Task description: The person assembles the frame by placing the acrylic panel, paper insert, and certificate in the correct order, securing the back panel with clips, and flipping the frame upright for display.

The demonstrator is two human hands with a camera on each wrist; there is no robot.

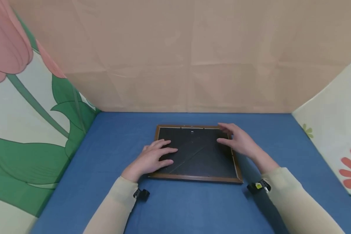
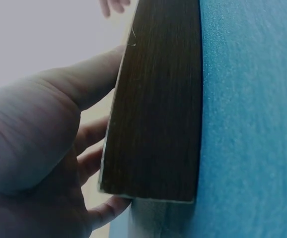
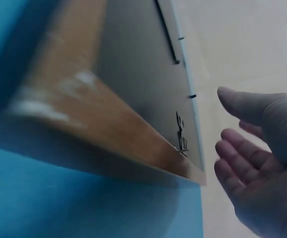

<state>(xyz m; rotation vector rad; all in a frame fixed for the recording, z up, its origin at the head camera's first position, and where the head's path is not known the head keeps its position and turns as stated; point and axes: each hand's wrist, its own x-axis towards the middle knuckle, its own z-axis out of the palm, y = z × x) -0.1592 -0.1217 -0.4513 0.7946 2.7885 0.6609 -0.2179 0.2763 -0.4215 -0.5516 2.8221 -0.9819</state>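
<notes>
A picture frame (image 1: 193,177) lies face down on the blue tabletop, its black backing board (image 1: 199,152) turned up inside a brown wooden border. Over the left part of that board my left hand (image 1: 152,157) spreads its fingers, the thumb towards the near edge. In the left wrist view the brown side of the frame (image 2: 153,109) stands between that hand and the table. My right hand (image 1: 240,139) is over the far right corner with fingers loosely bent, holding nothing. The right wrist view shows small metal tabs and a hanger (image 3: 181,131) along the frame's inner edge.
The blue cloth (image 1: 123,130) covers the table all around the frame. A tan backdrop (image 1: 190,65) rises behind it. Flower-printed panels stand at the left (image 1: 26,162) and right (image 1: 336,130). Each wrist wears a small black camera, the right one (image 1: 258,186) beside the frame's near right corner.
</notes>
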